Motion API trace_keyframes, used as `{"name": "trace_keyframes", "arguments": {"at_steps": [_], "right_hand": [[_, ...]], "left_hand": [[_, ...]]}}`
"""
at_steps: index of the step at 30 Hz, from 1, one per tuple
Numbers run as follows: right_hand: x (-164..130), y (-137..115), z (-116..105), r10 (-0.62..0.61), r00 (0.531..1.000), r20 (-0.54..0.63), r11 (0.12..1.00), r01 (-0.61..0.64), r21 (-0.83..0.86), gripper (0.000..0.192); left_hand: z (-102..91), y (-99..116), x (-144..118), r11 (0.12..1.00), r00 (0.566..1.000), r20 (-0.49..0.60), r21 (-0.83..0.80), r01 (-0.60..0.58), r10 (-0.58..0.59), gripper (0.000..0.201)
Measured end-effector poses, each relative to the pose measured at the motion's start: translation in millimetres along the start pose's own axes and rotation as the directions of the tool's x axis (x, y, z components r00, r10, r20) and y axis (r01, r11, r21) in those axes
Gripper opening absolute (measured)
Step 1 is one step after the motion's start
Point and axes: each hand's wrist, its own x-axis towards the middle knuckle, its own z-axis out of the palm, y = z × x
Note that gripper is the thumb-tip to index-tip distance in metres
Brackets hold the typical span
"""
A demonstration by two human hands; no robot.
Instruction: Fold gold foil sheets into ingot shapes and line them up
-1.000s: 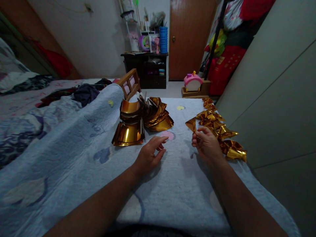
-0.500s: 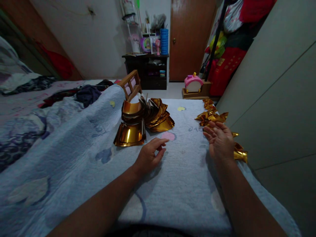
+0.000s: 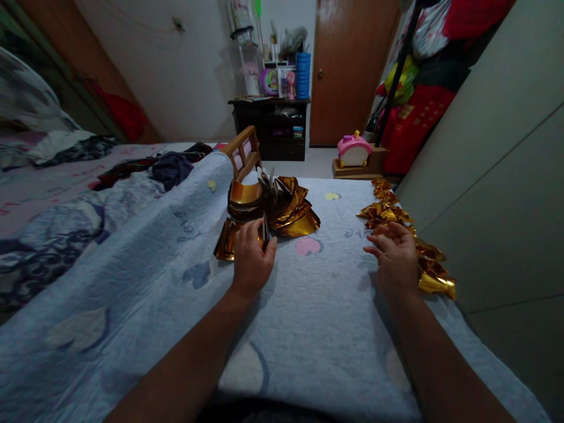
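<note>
My left hand [image 3: 253,264] reaches over the front stack of shiny gold foil paper [image 3: 226,239], with the thumb at its right edge and the fingers on top. The fingertips are partly hidden, but they pinch the sheets' edge. Behind it, more curved gold sheets [image 3: 299,217] lie fanned out in overlapping layers. Over on the right, my right hand [image 3: 393,258] hovers palm inward with loosely curled, separated fingers and holds nothing visible. Beside and beyond it runs a row of folded gold foil pieces [image 3: 436,284] along the bed's right edge.
A pale blue quilt [image 3: 308,317] with heart shapes covers the surface. Rumpled clothes [image 3: 170,169] lie at left. A small wooden frame [image 3: 243,154] stands behind the foil stacks. At the far end are a pink toy [image 3: 353,151] and a dark cabinet [image 3: 273,129]; a pale panel [image 3: 497,176] rises at right.
My left hand has moved left and forward from the bare quilt onto the front gold foil stack. My right hand stays near the folded pieces, its fingers slightly more curled. The view has shifted a little left.
</note>
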Motion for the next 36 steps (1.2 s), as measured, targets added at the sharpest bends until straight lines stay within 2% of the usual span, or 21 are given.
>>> {"name": "trace_keyframes", "arguments": {"at_steps": [6,9,14,17,23,30,36], "right_hand": [[-12,9,5,0.006,0.993,0.120,0.993,0.009,-0.122,0.045],[-15,11,6,0.026,0.986,0.163,0.988,0.000,-0.153,0.045],[-15,11,6,0.061,0.980,0.190,0.982,-0.025,-0.187,0.045],[-15,12,6,0.063,0.978,0.201,0.981,-0.023,-0.193,0.044],[-16,14,6,0.075,0.969,0.234,0.978,-0.026,-0.205,0.045],[-17,14,6,0.077,0.965,0.252,0.977,-0.022,-0.214,0.045],[-17,13,6,0.081,0.961,0.264,0.974,-0.021,-0.224,0.045]], "left_hand": [[6.5,-20,7,0.983,0.973,0.153,0.086,0.160,-0.172,0.035],[0.4,-17,12,0.960,0.932,0.265,0.192,0.203,-0.250,0.033],[-8.8,-8,19,0.897,0.861,0.351,0.377,0.230,-0.368,0.034],[-9.4,-8,20,0.880,0.849,0.349,0.407,0.244,-0.397,0.034],[-8.2,-13,19,0.895,0.875,0.278,0.330,0.301,-0.397,0.030],[-8.2,-16,19,0.899,0.884,0.213,0.243,0.365,-0.417,0.024],[-9.2,-18,20,0.913,0.896,0.190,0.160,0.374,-0.401,0.037]]}}
